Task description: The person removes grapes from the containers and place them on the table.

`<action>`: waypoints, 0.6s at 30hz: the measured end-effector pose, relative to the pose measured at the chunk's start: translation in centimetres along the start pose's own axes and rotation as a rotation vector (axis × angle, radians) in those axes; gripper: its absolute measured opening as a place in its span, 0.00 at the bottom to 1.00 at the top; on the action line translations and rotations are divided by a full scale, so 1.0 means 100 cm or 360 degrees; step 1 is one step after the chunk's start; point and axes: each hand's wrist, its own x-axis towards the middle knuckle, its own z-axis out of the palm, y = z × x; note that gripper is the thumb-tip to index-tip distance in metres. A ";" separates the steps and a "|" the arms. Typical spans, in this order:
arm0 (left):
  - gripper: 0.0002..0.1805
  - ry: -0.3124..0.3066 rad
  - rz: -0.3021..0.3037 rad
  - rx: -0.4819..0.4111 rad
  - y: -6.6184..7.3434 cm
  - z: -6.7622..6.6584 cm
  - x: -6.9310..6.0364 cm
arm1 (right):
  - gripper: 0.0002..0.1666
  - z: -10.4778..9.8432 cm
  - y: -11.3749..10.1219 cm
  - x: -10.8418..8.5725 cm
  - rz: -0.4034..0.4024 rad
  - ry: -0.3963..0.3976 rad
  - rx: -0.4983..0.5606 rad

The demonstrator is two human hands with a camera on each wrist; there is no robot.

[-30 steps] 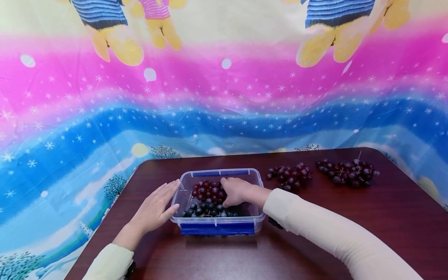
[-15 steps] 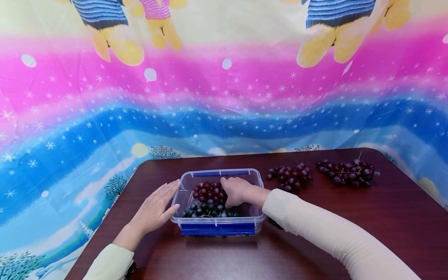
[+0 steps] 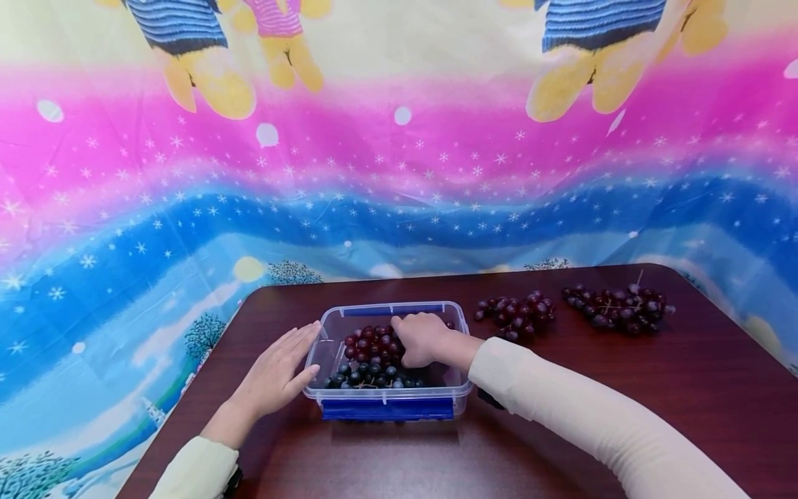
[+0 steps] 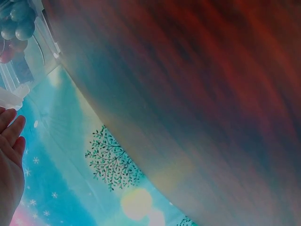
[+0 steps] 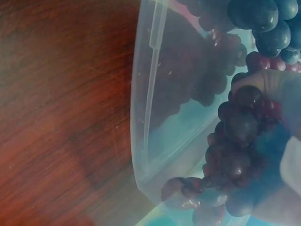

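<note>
A clear plastic container (image 3: 399,393) with blue side clips stands on the table. Inside it, blue-black grapes (image 3: 361,375) lie along the near side, with a bunch of red grapes (image 3: 369,343) behind them. My right hand (image 3: 425,339) reaches into the container, thumb and fingers around the right part of the red bunch; its fingertips are hidden. Seen from the right wrist, red grapes (image 5: 237,141) fill the space by that hand (image 5: 275,84). My left hand (image 3: 279,369) rests with straight fingers against the container's left rim; the left wrist view catches only its fingers (image 4: 13,129).
Two more bunches of red grapes, one nearer (image 3: 517,315) and one farther right (image 3: 617,308), lie on the dark wooden table (image 3: 623,388). A printed cloth backdrop (image 3: 399,152) hangs behind the table's far edge.
The right hand has shifted very slightly within the container, and the red grapes with it, a touch rightward. A little red now shows behind the hand. The left hand stays put.
</note>
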 end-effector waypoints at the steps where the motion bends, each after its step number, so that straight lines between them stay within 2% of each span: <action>1: 0.35 0.0002 0.0002 -0.0001 0.000 0.000 0.000 | 0.37 0.000 0.000 -0.001 -0.0006 0.0016 -0.0015; 12: 0.35 0.0013 0.0013 -0.0005 -0.001 0.001 -0.001 | 0.27 -0.005 -0.002 -0.008 -0.0162 0.0269 -0.0231; 18: 0.35 0.0001 0.0005 0.0005 0.000 0.001 -0.001 | 0.28 -0.006 -0.003 -0.011 -0.0207 0.0414 -0.0394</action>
